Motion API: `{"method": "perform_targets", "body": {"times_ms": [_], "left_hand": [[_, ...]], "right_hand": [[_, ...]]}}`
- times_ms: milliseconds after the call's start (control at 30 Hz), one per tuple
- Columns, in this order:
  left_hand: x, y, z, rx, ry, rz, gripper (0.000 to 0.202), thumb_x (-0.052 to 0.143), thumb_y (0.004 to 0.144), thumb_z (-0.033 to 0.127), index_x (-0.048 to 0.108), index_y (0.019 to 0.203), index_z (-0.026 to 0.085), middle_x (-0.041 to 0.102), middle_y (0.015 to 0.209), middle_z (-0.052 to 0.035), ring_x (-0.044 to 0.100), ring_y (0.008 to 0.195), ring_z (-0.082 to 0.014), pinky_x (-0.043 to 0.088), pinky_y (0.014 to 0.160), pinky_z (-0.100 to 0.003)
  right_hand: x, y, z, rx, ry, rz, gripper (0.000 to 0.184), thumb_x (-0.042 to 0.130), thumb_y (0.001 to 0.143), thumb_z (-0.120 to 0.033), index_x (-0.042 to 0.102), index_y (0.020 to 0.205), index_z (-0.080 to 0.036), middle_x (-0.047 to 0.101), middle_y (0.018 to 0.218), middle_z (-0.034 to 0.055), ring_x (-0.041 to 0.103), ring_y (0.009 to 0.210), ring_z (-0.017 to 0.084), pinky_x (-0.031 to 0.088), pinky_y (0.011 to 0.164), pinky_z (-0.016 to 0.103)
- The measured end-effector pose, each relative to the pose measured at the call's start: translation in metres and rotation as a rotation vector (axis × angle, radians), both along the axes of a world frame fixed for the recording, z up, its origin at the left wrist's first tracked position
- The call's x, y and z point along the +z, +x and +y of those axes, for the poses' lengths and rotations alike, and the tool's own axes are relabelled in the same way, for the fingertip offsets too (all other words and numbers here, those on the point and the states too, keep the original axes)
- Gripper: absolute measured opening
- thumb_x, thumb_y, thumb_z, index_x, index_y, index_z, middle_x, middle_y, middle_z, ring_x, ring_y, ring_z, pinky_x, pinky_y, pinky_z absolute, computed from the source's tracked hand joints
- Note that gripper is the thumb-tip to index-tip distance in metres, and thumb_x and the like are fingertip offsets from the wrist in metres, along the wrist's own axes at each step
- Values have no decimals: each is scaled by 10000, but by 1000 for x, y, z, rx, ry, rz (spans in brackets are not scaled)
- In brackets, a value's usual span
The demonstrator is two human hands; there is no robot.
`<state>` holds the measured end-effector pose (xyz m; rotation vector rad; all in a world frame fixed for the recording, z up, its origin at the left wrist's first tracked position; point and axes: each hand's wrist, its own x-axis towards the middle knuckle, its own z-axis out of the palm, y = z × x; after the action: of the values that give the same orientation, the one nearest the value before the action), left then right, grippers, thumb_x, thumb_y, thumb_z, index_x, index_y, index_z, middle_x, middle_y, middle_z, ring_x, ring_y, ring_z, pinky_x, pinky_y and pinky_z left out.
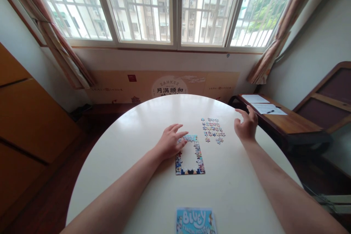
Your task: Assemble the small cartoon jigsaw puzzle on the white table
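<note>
On a white round table lies a small jigsaw puzzle frame, its border assembled and its middle still bare. My left hand rests flat on the frame's upper left corner, fingers stretched out and apart. Several loose puzzle pieces are spread in a patch just right of the frame. My right hand hovers to the right of those pieces, fingers loosely curled and apart, holding nothing that I can see.
A blue puzzle box lies at the table's near edge. A wooden side table with papers and a pen stands at the right. A window and curtains are behind, a wooden cabinet at the left.
</note>
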<state>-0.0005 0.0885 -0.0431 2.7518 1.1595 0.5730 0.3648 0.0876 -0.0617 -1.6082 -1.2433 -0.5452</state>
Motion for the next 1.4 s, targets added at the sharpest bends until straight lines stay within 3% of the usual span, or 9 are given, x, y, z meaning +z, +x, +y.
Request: {"method": "perform_targets", "body": {"times_ms": [100, 233, 400, 633, 1033, 1233, 1400], "left_hand": [[2, -1, -1, -6, -41, 27, 484, 604, 926, 447, 633, 1375, 267, 465, 1531, -134, 368, 1440, -365, 313, 1181, -567], [4, -2, -3, -58, -50, 53, 383, 578, 949, 446, 675, 1310, 364, 431, 1565, -83, 347, 1458, -364, 256, 1194, -600], [3, -2, -1, -100, -37, 49, 294, 589, 949, 400, 731, 1207, 403, 460, 1546, -53, 372, 1441, -371, 284, 1166, -624], [-1, -2, 4, -122, -24, -10, 266, 611, 934, 367, 757, 1155, 397, 525, 1491, -36, 404, 1420, -341, 352, 1148, -572], [-4, -3, 6, -109, -76, 6, 296, 559, 965, 417, 737, 1201, 396, 484, 1523, -49, 378, 1437, -350, 356, 1153, -569], [-4, -4, 7, -117, -73, -55, 304, 558, 964, 437, 741, 1199, 377, 487, 1519, -69, 416, 1411, -351, 368, 1144, -577], [-7, -7, 13, -5, -51, -247, 443, 483, 990, 481, 627, 1370, 304, 508, 1495, -106, 458, 1376, -315, 399, 1132, -548]], "right_hand": [[-21, 15, 11, -6, -69, 167, 494, 476, 723, -189, 706, 1159, -157, 518, 1411, 173, 466, 1339, 335, 356, 1134, 534], [-31, 19, 18, 40, -119, 261, 544, 455, 705, -210, 667, 1200, -138, 555, 1355, 180, 477, 1324, 323, 348, 1153, 520], [-28, 12, 20, 94, -150, 214, 547, 432, 730, -194, 646, 1232, -146, 586, 1335, 155, 492, 1317, 292, 348, 1168, 489], [-24, 1, 21, 194, -230, 195, 539, 413, 755, -185, 669, 1226, -141, 624, 1323, 131, 494, 1323, 264, 311, 1200, 453], [-25, 6, 22, 227, -417, 314, 524, 367, 801, -205, 731, 1174, -152, 696, 1258, 88, 607, 1208, 261, 446, 1094, 395], [-24, 0, 24, 310, -519, 172, 514, 374, 825, -168, 730, 1196, -180, 662, 1318, 62, 558, 1276, 207, 378, 1153, 351], [-24, -6, 23, 287, -634, 68, 485, 432, 870, -193, 713, 1259, -266, 609, 1400, 46, 431, 1399, 272, 278, 1204, 480]]}}
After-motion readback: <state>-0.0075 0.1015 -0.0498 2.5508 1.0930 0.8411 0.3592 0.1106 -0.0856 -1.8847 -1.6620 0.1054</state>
